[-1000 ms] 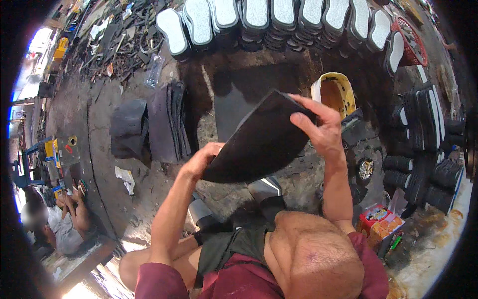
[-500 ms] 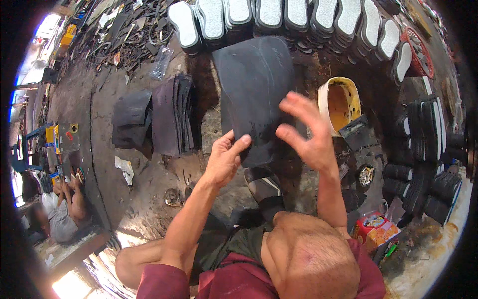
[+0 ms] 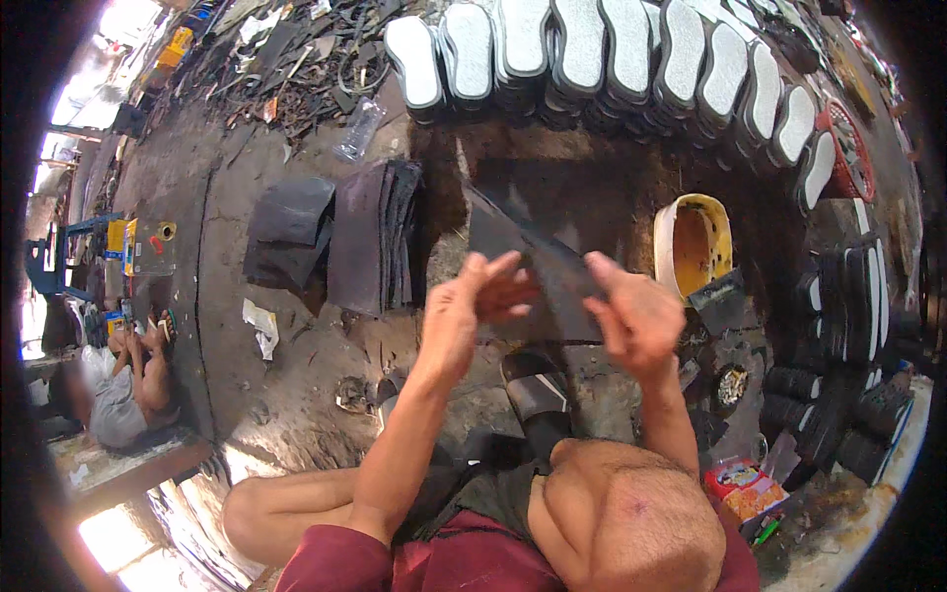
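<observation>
A thin dark grey sheet (image 3: 552, 266), apparently rubber or foam, is tilted up nearly edge-on in front of me and smeared by motion. My right hand (image 3: 639, 311) pinches its right edge between thumb and curled fingers. At the sheet's near left side is my left hand (image 3: 469, 306), its fingers stretched and apart, not gripping it. Left of the hands, a stack of dark sheets (image 3: 370, 237) lies beside a smaller folded dark piece (image 3: 288, 232). To the right stands an oval cream container (image 3: 669, 252) with a yellow inside.
Stacks of white-topped sole shapes (image 3: 526, 39) curve along the far side, ending near a red basket (image 3: 848, 158). Dark scraps (image 3: 316, 59) cover the far left. More dark soles (image 3: 848, 306) pile at right, above a red packet (image 3: 745, 483). Another person (image 3: 123, 395) sits far left.
The sheet has gone from lying flat toward me to tilted and bent. My left hand has let go of it; my right hand, earlier spread above it, now grips its edge. The view has shifted slightly.
</observation>
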A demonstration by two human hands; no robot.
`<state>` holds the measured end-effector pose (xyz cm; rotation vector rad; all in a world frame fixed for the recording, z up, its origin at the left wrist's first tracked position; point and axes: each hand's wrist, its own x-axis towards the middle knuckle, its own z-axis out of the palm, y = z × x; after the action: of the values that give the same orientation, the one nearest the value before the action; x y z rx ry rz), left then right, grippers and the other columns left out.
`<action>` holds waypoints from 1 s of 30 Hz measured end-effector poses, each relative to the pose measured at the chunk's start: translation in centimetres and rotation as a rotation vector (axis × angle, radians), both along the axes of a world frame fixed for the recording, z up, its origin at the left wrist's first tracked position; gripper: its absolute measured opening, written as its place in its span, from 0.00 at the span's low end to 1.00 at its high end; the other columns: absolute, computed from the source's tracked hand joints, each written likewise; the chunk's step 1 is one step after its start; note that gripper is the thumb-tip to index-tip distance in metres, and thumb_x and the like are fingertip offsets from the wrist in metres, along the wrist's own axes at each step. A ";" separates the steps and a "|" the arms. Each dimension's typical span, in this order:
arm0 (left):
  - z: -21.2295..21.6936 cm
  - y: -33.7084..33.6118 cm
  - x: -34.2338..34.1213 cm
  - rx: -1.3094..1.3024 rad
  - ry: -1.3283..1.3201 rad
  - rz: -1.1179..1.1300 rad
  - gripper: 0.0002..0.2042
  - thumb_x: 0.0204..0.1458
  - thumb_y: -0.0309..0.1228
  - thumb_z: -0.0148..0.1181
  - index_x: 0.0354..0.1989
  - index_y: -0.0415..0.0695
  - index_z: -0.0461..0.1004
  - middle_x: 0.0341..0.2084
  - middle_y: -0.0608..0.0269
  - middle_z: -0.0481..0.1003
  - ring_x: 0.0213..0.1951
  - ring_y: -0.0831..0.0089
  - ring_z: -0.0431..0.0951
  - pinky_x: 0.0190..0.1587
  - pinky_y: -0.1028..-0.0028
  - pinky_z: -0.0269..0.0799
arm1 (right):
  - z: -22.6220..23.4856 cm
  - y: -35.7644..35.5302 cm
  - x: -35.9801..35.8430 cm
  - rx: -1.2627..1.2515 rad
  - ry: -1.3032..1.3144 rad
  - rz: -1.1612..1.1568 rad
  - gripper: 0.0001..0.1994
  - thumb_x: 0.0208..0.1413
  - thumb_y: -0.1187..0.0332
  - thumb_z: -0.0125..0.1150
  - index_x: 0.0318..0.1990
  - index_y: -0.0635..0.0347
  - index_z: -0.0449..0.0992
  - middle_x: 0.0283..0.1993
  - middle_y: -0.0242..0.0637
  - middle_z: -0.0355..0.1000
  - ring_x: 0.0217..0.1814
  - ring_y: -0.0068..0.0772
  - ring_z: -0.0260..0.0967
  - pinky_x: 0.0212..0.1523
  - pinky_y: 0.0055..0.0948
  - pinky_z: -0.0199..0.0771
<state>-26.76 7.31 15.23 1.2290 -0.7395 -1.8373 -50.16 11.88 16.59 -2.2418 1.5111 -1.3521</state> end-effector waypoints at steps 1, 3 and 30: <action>0.3 -0.6 0.9 -0.090 -0.088 0.032 0.20 0.70 0.45 0.54 0.56 0.41 0.79 0.41 0.57 0.84 0.38 0.71 0.84 0.42 0.70 0.81 | -0.2 0.4 -0.6 0.137 -0.055 -0.125 0.21 0.52 0.73 0.72 0.55 0.68 0.81 0.49 0.48 0.83 0.42 0.41 0.83 0.45 0.33 0.81; 0.4 -2.5 2.7 -0.255 -0.329 0.226 0.20 0.69 0.43 0.55 0.56 0.40 0.79 0.38 0.55 0.85 0.38 0.71 0.84 0.41 0.73 0.80 | -1.9 -0.6 -1.9 0.329 -0.429 -0.223 0.20 0.59 0.70 0.69 0.58 0.69 0.79 0.51 0.47 0.82 0.45 0.35 0.81 0.49 0.30 0.79; 2.0 -37.1 -4.2 -1.242 -1.059 -0.041 0.21 0.55 0.36 0.62 0.59 0.53 0.79 0.40 0.43 0.83 0.45 0.54 0.85 0.50 0.59 0.78 | -3.9 -26.6 -3.3 0.068 0.568 -0.288 0.14 0.56 0.63 0.67 0.50 0.41 0.84 0.68 0.30 0.70 0.70 0.37 0.66 0.69 0.44 0.61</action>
<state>-30.92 -29.78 17.23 1.1455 -2.0267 -0.2873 -53.44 -14.71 12.66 -2.5738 2.0802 -0.7116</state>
